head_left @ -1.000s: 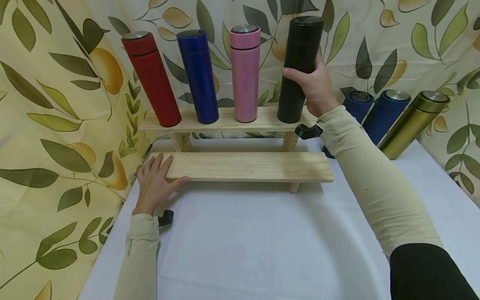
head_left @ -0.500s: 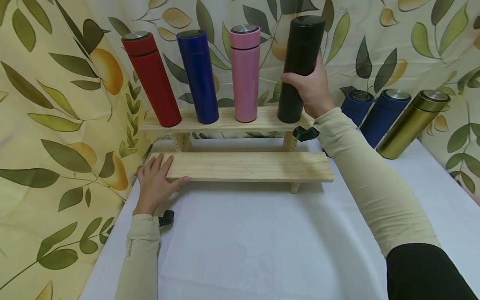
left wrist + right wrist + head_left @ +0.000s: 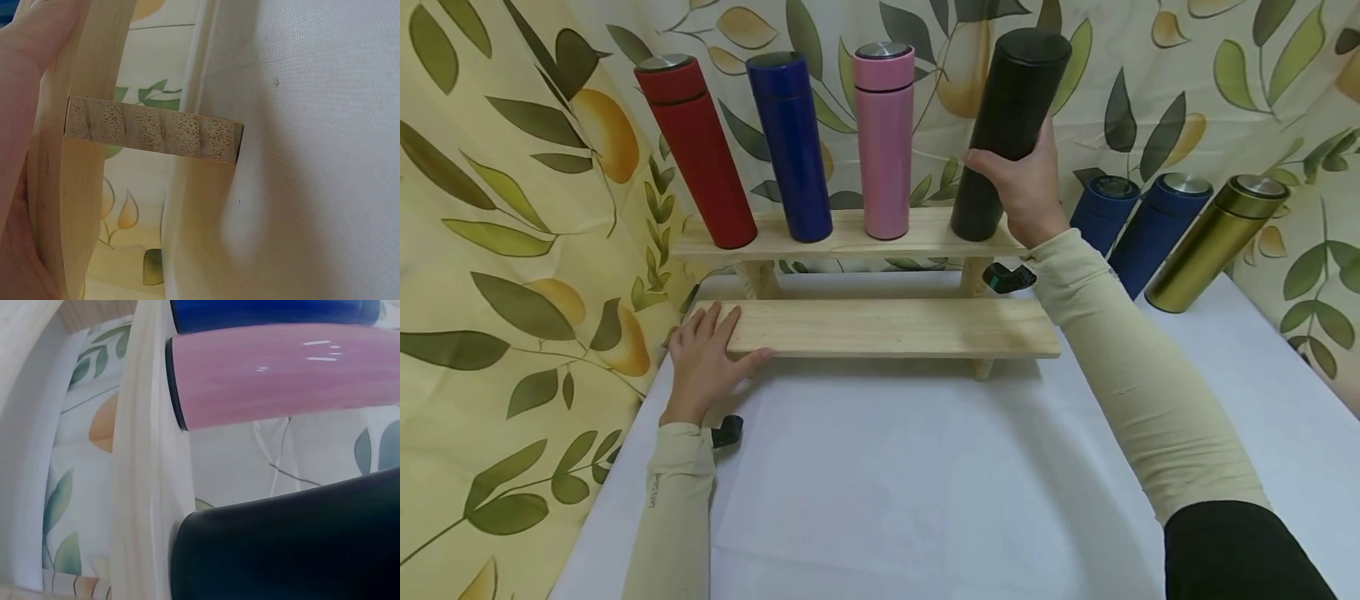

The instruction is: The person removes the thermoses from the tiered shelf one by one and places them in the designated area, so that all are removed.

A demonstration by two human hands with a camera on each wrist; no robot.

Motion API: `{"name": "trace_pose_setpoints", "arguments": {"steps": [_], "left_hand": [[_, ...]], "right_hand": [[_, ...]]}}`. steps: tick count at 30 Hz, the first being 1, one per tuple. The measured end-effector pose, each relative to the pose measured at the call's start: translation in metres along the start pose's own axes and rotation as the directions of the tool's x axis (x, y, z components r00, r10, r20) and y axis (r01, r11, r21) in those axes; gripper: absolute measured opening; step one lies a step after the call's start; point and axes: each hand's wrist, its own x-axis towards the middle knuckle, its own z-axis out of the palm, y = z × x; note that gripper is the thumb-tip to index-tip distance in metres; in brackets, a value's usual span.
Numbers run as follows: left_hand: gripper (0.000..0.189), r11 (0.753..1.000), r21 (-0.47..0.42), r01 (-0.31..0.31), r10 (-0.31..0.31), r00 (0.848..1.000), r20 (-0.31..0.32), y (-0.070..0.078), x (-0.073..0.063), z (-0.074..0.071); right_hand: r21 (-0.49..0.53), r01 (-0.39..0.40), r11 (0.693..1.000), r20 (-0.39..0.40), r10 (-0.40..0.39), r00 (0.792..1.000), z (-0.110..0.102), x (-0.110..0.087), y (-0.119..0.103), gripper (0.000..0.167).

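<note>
Leaning black bottle [image 3: 1017, 100] within right fingers [image 3: 1047, 140]

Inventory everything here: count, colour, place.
Table: 1, white, foreground
Stand: 1, pale, on table
Red bottle: 1, red, upper tier
Blue bottle: 1, blue, upper tier
Pink bottle: 1, pink, upper tier
Black bottle: 1, black, upper tier
Other blue bottles: 2, blue, table right
Gold bottle: 1, gold, table right
Patterned backdrop: 1, cream, behind
Devices: 2, black, wrists
Sleeves: 2 beige, 1 black, arms
Left hand: 1, on stand
Right hand: 1, holding black bottle
</note>
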Motion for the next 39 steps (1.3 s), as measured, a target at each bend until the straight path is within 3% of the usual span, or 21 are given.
{"name": "trace_pose_setpoints", "arguments": {"steps": [10, 27, 35, 39], "left_hand": [[0.101, 1.000, 0.009, 0.004, -0.004, 1.000, 0.002, 0.000, 0.002, 0.001], [0.101, 1.000, 0.010, 0.001, -0.001, 1.000, 0.008, 0.001, 0.000, 0.002], [0.102, 1.000, 0.007, 0.004, -0.004, 1.000, 0.009, 0.002, -0.003, 0.001], [0.101, 1.000, 0.001, 0.005, -0.005, 1.000, 0.007, 0.002, -0.002, 0.000]], "right_hand": [[0.064, 0.102, 0.993, -0.008, -0.101, 0.995, -0.002, -0.006, 0.002, 0.082], [0.075, 0.056, 0.996, -0.033, -0.054, 0.998, -0.011, -0.022, -0.004, 0.078], [0.127, 0.164, 0.978, -0.053, -0.158, 0.986, -0.017, -0.024, -0.025, 0.073], [0.185, 0.181, 0.966, -0.082, -0.168, 0.982, -0.024, -0.030, -0.036, 0.072]]}}
